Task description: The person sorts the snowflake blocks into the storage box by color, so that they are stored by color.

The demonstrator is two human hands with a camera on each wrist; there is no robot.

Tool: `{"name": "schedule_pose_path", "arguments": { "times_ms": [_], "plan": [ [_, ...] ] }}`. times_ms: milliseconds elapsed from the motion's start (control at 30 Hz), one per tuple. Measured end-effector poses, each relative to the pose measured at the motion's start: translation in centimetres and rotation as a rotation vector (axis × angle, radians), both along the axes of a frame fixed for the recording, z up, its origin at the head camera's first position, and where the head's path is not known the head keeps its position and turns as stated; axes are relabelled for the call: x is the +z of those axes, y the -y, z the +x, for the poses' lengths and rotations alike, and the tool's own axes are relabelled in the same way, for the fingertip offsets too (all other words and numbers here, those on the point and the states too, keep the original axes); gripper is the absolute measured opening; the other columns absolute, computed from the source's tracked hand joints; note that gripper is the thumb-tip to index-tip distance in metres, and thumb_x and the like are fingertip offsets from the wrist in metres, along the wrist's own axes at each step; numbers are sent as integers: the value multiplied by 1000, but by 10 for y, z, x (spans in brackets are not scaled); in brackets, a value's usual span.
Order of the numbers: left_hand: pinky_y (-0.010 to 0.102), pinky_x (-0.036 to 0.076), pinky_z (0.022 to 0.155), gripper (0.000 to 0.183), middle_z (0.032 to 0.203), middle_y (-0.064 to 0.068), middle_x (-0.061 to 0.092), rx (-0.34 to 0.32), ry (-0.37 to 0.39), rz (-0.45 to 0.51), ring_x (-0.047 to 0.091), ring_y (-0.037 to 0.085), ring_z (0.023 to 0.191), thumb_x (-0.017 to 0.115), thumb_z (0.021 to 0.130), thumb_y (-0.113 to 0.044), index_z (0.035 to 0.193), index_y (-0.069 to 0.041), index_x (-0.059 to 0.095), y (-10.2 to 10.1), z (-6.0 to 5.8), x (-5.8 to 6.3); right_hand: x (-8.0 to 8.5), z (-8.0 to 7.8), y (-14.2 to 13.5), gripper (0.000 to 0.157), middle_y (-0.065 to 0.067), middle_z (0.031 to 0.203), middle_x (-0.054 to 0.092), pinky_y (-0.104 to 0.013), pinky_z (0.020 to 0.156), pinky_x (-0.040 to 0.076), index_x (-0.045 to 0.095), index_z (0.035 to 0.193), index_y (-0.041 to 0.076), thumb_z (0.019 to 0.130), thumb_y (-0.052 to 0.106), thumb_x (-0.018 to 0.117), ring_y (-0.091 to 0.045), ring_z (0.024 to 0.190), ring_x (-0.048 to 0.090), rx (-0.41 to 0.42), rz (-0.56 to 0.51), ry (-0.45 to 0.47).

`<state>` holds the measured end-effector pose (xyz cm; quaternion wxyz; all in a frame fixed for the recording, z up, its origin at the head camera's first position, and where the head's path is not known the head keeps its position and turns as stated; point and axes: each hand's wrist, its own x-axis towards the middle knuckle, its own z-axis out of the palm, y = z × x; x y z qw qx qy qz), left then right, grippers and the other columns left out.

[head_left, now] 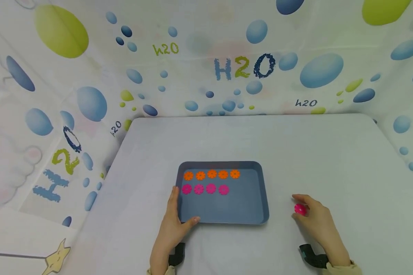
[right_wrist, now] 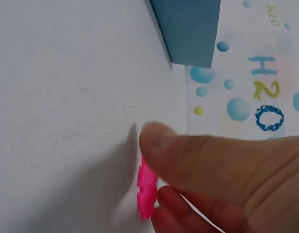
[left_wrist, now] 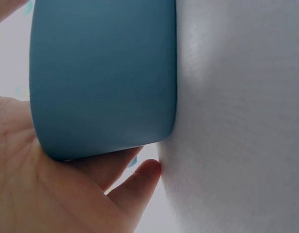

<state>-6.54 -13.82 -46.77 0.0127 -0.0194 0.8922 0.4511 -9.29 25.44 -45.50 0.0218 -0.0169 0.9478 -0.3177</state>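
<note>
In the head view a blue-grey rectangular tray (head_left: 247, 204) lies on the white table. Several orange flower-shaped pieces (head_left: 212, 174) form a row along its far side, and several pink flower-shaped pieces (head_left: 211, 188) form a second row nearer. My left hand (head_left: 173, 225) holds the tray's near left corner, fingers along the left side and thumb at the front rim. To the right of the tray, my right hand (head_left: 316, 217) pinches one pink flower-shaped piece (head_left: 299, 209) between thumb and fingers. The right wrist view shows that piece (right_wrist: 147, 189) edge-on beside the thumb, close to the table surface.
Behind the table and to its left hangs a white cloth (head_left: 192, 72) printed with blue and green drops and lettering. Dark curved wrist devices, one (head_left: 313, 256) by the right wrist and one (head_left: 177, 255) by the left, sit near the table.
</note>
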Motion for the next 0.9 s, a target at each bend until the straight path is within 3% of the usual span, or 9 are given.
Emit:
{"name": "schedule_pose_path", "arguments": {
  "times_ms": [233, 400, 533, 667, 900],
  "plan": [
    [62, 23, 114, 110, 163, 19, 6, -1, -1, -2, 13, 43, 148, 80, 79, -34, 156, -7, 7, 0, 0, 1, -2, -1, 2, 49, -25, 114, 66, -52, 81, 53, 61, 123, 0, 76, -3, 74, -39, 95, 65, 6, -4, -15],
    [62, 23, 114, 110, 163, 18, 6, 4, 4, -1, 13, 43, 148, 80, 78, -34, 157, -8, 7, 0, 0, 2, -1, -4, 2, 49, -21, 109, 67, -37, 74, 51, 63, 122, 0, 75, -3, 76, -30, 91, 62, 12, 8, -13],
    [62, 23, 114, 110, 164, 17, 5, 5, 16, 6, 13, 42, 148, 80, 78, -34, 157, -9, 7, 0, 0, 2, 2, -5, 1, 50, -22, 109, 65, -27, 66, 46, 63, 123, 1, 75, 0, 77, -26, 86, 59, 2, 6, 31],
    [62, 23, 114, 110, 164, 17, 5, 6, 15, 11, 12, 42, 148, 81, 79, -33, 157, -9, 7, 0, 0, 3, 5, -5, 1, 50, -22, 111, 64, -27, 65, 46, 63, 123, 1, 75, 2, 77, -25, 85, 60, -11, 3, 66],
    [61, 21, 115, 109, 164, 16, 5, 8, 24, 15, 12, 41, 149, 80, 79, -32, 157, -9, 7, 0, 0, 3, 6, -7, 1, 33, -16, 95, 71, -22, 59, 43, 68, 110, -2, 79, 1, 74, -19, 77, 60, -14, 23, 82]
  ]
}}
